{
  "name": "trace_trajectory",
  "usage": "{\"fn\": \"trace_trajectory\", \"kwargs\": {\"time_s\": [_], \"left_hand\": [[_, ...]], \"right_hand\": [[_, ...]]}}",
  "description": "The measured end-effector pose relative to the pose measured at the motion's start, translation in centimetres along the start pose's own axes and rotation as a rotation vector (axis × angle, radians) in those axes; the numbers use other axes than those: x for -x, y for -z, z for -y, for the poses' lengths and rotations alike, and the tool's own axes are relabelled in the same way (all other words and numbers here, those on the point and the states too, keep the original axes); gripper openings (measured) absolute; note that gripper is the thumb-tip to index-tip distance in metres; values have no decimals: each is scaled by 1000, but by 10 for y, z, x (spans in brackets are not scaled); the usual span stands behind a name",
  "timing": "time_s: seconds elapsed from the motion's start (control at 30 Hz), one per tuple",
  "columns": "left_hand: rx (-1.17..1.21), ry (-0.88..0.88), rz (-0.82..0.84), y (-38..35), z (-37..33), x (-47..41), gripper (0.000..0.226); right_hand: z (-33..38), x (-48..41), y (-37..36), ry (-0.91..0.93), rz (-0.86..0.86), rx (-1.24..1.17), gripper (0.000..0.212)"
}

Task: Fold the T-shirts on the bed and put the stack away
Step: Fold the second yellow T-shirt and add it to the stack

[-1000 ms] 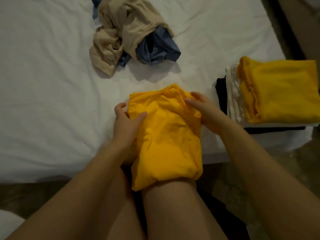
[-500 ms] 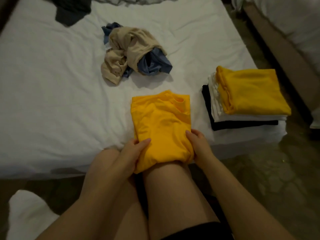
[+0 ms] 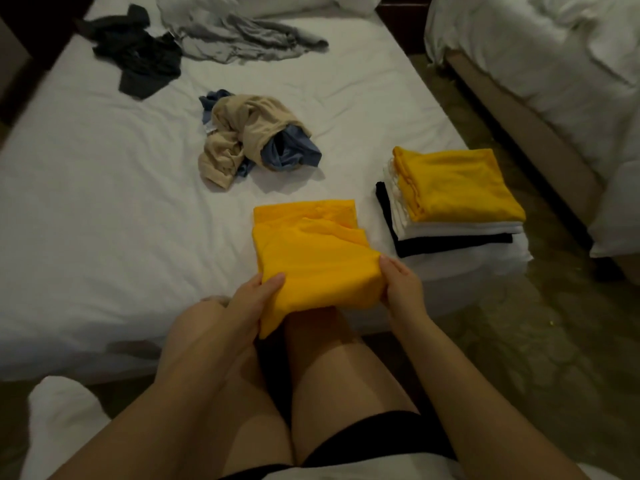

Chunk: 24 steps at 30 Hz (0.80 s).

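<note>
Pinching the folded shirt's [image 3: 311, 261] near corners at the bed [image 3: 104, 209] edge, the left hand [image 3: 254, 301] and right hand [image 3: 401, 289] held only its end, so lifting it to the stack [image 3: 457, 192] might spill the folds.

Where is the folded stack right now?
Head view: the folded stack sits on the bed, at its near right corner, just right of the yellow shirt being folded.

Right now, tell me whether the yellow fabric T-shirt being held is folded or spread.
Folded: the yellow fabric T-shirt is a compact layered rectangle, left hand and right hand gripping its near corners.
</note>
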<state>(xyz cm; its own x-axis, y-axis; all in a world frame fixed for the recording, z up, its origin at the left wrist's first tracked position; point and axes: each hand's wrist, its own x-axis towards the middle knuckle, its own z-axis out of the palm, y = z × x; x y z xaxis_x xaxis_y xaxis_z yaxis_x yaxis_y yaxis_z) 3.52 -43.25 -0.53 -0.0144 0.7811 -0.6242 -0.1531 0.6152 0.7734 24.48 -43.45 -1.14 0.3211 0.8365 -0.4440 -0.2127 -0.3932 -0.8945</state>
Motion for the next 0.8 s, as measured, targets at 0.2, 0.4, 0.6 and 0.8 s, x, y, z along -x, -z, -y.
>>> {"fn": "trace_trajectory", "kwargs": {"time_s": [0.2, 0.4, 0.6, 0.8], "left_hand": [[-209, 118, -24, 8, 16, 10, 60], [-245, 129, 0, 6, 26, 22, 51], [90, 273, 64, 8, 42, 32, 56], [98, 262, -30, 7, 50, 37, 51]], "right_hand": [[-33, 13, 6, -169, 333, 333, 33], [-45, 17, 19, 43, 171, 233, 13], [-58, 13, 33, -106, 391, 447, 48], [-60, 18, 39, 34, 209, 423, 26]]}}
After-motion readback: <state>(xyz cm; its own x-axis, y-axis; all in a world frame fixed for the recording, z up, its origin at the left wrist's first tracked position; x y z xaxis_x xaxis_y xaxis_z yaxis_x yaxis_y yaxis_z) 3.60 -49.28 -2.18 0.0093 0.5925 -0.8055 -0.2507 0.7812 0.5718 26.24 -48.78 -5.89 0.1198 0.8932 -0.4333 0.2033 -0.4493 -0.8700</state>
